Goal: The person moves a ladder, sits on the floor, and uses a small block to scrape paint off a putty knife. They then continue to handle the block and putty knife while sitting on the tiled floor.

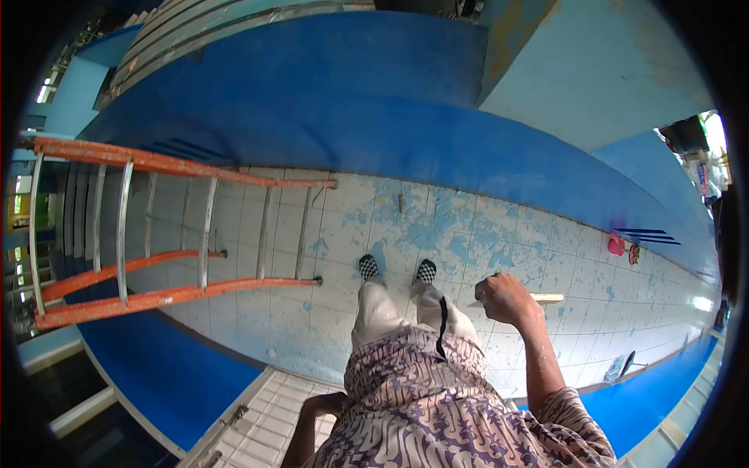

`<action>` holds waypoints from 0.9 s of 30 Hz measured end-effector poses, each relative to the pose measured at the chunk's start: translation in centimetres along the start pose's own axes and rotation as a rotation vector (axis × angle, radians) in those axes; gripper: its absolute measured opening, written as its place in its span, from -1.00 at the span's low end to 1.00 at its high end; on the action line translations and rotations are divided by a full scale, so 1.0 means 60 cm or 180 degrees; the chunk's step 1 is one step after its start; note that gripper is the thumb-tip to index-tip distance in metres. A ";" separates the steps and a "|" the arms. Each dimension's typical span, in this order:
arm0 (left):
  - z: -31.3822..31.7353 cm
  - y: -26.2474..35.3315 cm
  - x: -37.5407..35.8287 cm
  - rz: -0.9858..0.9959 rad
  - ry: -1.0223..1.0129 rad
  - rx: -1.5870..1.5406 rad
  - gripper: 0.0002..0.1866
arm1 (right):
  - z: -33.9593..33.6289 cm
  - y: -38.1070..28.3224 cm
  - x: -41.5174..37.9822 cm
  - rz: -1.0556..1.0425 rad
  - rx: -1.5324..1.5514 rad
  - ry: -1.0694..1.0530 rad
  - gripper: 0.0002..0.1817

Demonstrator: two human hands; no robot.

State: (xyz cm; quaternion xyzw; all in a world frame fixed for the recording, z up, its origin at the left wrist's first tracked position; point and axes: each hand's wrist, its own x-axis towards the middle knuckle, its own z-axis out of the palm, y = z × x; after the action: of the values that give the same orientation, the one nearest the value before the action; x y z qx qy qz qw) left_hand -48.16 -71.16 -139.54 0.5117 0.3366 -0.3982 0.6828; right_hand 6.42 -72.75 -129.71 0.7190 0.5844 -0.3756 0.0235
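Observation:
My right hand (507, 300) is closed in front of my right leg, above the tiled floor. A flat scraper-like tool (548, 297) is in its grip; a pale, straight strip sticks out to the right, and a thin greyish edge shows at the left of the fist. The fingers cover the middle of the tool. Low beside my left hip is my left hand (326, 403), in shadow and partly behind the patterned shirt, its fingers hidden. Flakes of light blue paint (429, 234) lie scattered over the white tiles (343, 226) around my feet.
An orange stepladder (172, 292) with metal rungs stands at the left. A blue wall (312, 117) runs along the far side. A small stick-like object (402, 203) lies on the floor ahead. Further right are a pink container (615, 245) and a dustpan-like object (620, 368).

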 end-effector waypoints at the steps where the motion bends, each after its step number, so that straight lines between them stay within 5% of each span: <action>1: -0.049 -0.007 0.009 0.0557 -0.0363 0.0645 -0.39 | 0.000 -0.004 0.015 -0.0091 0.0327 0.0419 -0.89; 2: -0.102 -0.008 0.018 0.1221 -0.0671 0.1356 -0.38 | -0.016 -0.022 0.033 0.0223 0.0486 0.0217 -0.85; 3: -0.157 0.002 0.025 0.1029 -0.0724 0.1507 -0.38 | -0.023 -0.039 0.048 0.0262 0.0472 0.0272 -0.85; 5: -0.254 0.056 0.023 -0.0254 -0.0197 0.1281 -0.25 | -0.031 -0.071 0.078 -0.0008 0.0961 0.1048 -0.79; 7: -0.315 0.151 0.029 -0.0267 0.1399 0.1482 -0.18 | -0.027 -0.096 0.117 -0.0174 0.1150 0.1102 -0.70; 9: -0.371 0.254 0.062 0.0506 0.1945 0.1910 -0.06 | -0.025 -0.128 0.152 -0.0275 0.1606 0.1023 -0.78; 11: -0.400 0.389 0.066 0.1610 0.1863 0.1196 -0.15 | -0.007 -0.149 0.191 -0.0337 0.2155 0.0882 -0.77; 12: -0.404 0.419 0.088 0.1654 0.1812 0.1214 -0.15 | 0.001 -0.160 0.208 -0.0364 0.2542 0.0941 -0.75; 14: -0.406 0.462 0.130 0.2659 0.0796 -0.0688 -0.38 | 0.019 -0.164 0.238 -0.0059 0.3149 0.1025 -0.82; 16: -0.399 0.493 0.155 0.2632 0.1204 -0.0609 -0.61 | 0.041 -0.165 0.261 0.0290 0.3434 0.1155 -0.83; 17: -0.390 0.506 0.169 0.2692 0.1725 -0.0493 -0.61 | 0.058 -0.162 0.274 0.0524 0.4042 0.1427 -0.83; 21: -0.387 0.438 0.259 0.2265 0.1833 -0.0495 -0.55 | 0.109 -0.135 0.298 0.1235 0.5332 0.1840 -0.83; 27: -0.372 0.346 0.309 0.1690 0.1226 -0.0947 -0.48 | 0.215 -0.041 0.347 0.2003 0.6363 0.2230 -0.84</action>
State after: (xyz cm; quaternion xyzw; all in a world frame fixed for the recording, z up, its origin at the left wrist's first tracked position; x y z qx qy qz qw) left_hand -22.46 -49.96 -152.25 0.5419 0.3687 -0.0498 0.7536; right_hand -1.57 -60.93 -149.82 0.5971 -0.2173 -0.4314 -0.6405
